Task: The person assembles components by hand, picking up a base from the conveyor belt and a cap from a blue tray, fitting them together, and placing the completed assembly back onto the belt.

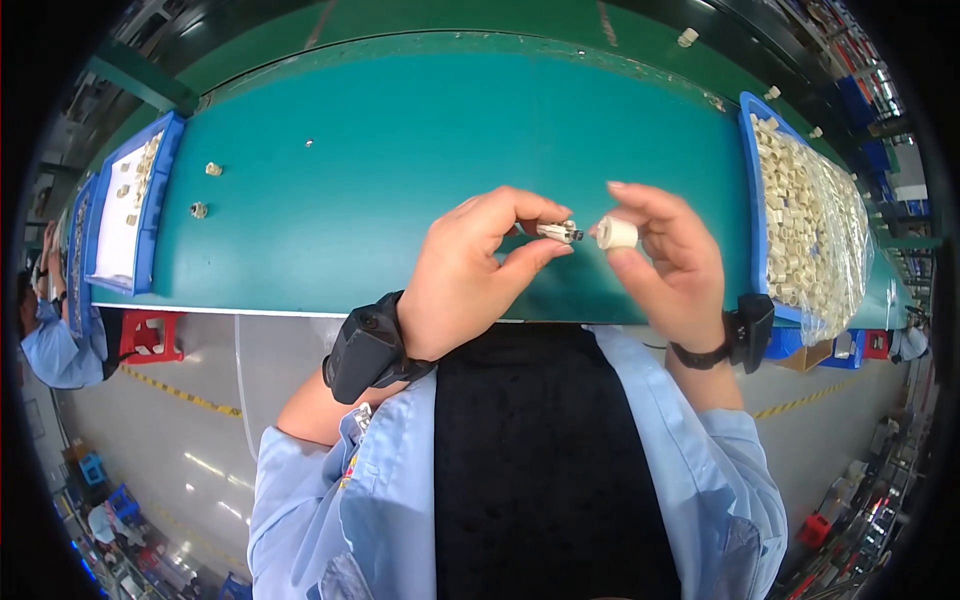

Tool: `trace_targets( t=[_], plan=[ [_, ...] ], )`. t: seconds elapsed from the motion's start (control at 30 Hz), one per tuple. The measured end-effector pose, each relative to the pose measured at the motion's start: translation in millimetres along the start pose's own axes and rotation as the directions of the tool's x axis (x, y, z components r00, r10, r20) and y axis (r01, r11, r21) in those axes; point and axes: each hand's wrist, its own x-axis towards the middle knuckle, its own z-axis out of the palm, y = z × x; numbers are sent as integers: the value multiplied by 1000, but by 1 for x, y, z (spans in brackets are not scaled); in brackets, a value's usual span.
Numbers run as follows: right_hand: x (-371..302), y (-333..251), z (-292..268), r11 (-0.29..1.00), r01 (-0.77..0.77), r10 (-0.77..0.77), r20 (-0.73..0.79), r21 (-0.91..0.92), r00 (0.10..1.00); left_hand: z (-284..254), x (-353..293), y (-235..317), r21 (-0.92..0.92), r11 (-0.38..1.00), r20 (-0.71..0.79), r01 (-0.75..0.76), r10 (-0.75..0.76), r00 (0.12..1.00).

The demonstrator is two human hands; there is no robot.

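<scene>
Over the near part of the green bench, my left hand (490, 240) pinches a small cream and metal part with a dark tip (561, 232) between thumb and fingers. Just right of that tip, my right hand (672, 245) grips a short cream plastic cap (616, 233), round like a sleeve, its opening turned toward the left hand's part. A small gap separates the two pieces. My right fingertips curve above and behind the cap, so its far side is partly hidden.
A blue tray (757, 215) heaped with cream caps and clear plastic film stands at the right. At the left, another blue tray (160, 205) holds a few pieces on white lining. Two small parts (199, 210) lie beside it on the green bench top (400, 130).
</scene>
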Motion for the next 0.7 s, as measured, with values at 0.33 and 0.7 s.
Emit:
trace_targets(
  t=[0.33,0.7],
  plan=[
    [-1,6,9,990,-93,95,-18,105,995,1,1,-7,148,957,-34,-251,259,965],
    [4,7,15,959,-283,275,-144,-34,950,0,1,-11,290,900,31,-327,333,942]
  ],
)
